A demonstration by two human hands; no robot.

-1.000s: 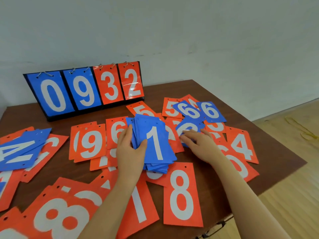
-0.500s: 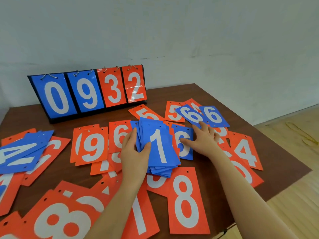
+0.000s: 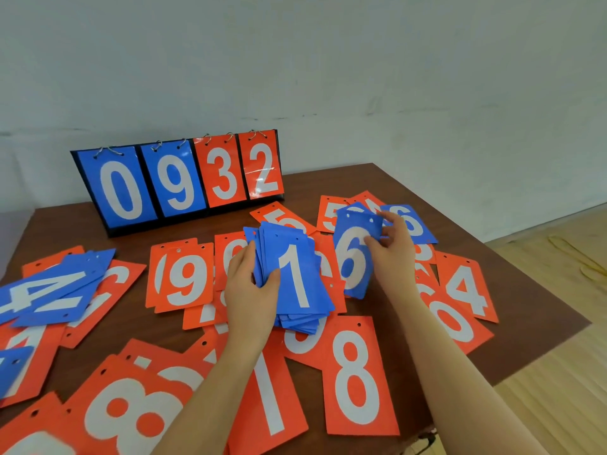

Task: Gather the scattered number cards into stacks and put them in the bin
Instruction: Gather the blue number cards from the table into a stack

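Note:
My left hand (image 3: 251,290) grips a stack of blue cards (image 3: 295,280) with a white 1 on top, held just above the table's middle. My right hand (image 3: 392,249) pinches a single blue 6 card (image 3: 353,254), lifted off the table right beside the stack. Another blue 6 card (image 3: 417,224) lies behind my right hand. Orange number cards lie scattered all over the brown table (image 3: 512,297), among them an 8 (image 3: 356,379), a 9 (image 3: 185,277) and a 4 (image 3: 466,287). No bin is in view.
A black flip scoreboard (image 3: 177,182) reading 0932 stands at the table's back edge. A loose pile of blue cards (image 3: 49,293) with a 4 on top lies at the left. The table's right edge drops to a wooden floor (image 3: 558,389).
My right hand slid the blue 6 card toward the stack, then lifted it off the table. My left hand kept hold of the blue stack.

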